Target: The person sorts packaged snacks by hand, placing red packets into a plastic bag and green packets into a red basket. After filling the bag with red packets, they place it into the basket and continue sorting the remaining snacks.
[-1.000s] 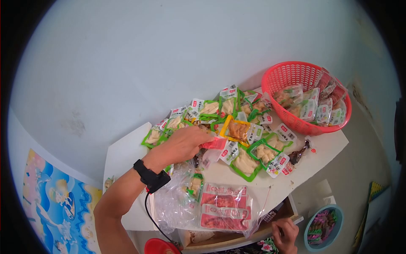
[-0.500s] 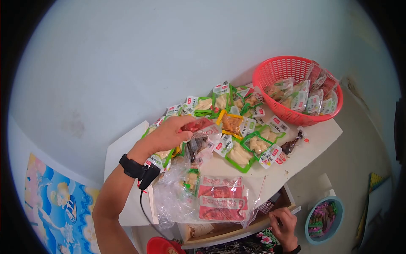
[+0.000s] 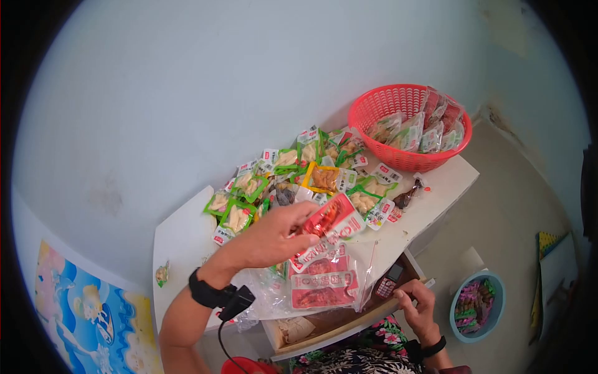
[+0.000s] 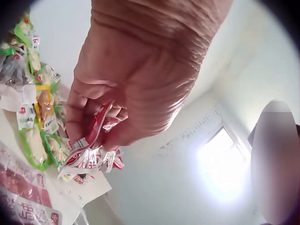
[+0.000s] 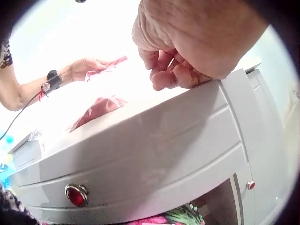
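My left hand [image 3: 271, 235] pinches a red-and-white snack packet [image 3: 336, 217] between thumb and fingers, above the table. In the left wrist view the packet [image 4: 89, 157] hangs creased below the fingers. Under it lies a clear plastic bag [image 3: 364, 274] with red packets [image 3: 324, 290] inside, partly covered by the held one. My right hand [image 3: 420, 305] is at the front edge of the open drawer [image 3: 358, 340]. Its fingers [image 5: 164, 79] curl loosely in the right wrist view and hold nothing.
Green-edged food packets [image 3: 246, 184] and a yellow-edged one [image 3: 324, 179] cover the table's back. A red basket [image 3: 398, 163] with packets stands at the back right. A keypad phone [image 3: 387, 283] lies in the drawer. A blue basin [image 3: 496, 308] and a red container [image 3: 249, 366] are lower down.
My left hand has lifted the red packet from the pile and brought it nearer, over the clear bag. The packet's printed face has turned into view. My right hand stays by the drawer.
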Tool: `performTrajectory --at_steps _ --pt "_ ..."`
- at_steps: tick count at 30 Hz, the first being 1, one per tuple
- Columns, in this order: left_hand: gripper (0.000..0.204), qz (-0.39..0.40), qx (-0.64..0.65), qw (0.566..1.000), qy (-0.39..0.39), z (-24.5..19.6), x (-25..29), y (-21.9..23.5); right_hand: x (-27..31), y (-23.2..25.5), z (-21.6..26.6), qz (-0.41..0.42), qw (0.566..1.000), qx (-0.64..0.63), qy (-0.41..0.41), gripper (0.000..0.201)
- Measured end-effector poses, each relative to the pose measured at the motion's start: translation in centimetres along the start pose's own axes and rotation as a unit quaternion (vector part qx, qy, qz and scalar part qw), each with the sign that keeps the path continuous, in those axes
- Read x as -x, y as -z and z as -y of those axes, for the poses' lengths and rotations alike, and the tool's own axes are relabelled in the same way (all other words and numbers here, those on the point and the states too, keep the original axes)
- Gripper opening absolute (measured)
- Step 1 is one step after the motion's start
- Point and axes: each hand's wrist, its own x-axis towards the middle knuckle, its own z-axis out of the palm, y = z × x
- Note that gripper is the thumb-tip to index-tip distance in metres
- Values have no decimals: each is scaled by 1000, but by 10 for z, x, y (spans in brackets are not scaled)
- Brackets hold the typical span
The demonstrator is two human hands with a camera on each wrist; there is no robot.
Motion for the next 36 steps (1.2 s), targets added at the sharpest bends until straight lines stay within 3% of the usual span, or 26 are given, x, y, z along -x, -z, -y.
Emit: performTrajectory --at_steps 2,6,9,10,14,18,21,25,29,34,36 --pt "35 21 -57 998 9 8 -9 -6 -1 1 2 -8 999 -26 -31 12" --pt "31 72 105 992 12 39 -45 -16 -3 0 22 -33 996 -52 -63 15" --pt "31 131 43 989 53 52 -75 -13 4 -7 9 -30 994 -61 -83 15" --pt "38 125 -68 988 52 53 -84 -10 4 -9 6 -27 996 -39 -71 14" --pt "48 52 -27 998 21 72 -113 0 -6 -8 15 -12 999 13 -52 10" --pt "41 -28 -66 997 -17 65 -143 20 -12 -5 11 24 996 84 9 6" --pt "35 -142 -186 971 -55 74 -181 34 -15 -1 9 48 995 91 -12 9" --pt "32 -258 -199 943 -67 86 -233 44 -18 4 7 89 991 96 -23 10" --pt "34 -268 -258 926 -62 100 -277 52 -27 6 20 94 994 37 29 9" --pt "30 -260 -294 920 -1 144 -329 61 -32 14 25 135 990 41 6 11" --pt "31 -239 -309 920 -23 166 -348 67 -35 16 28 144 989 23 -19 11"
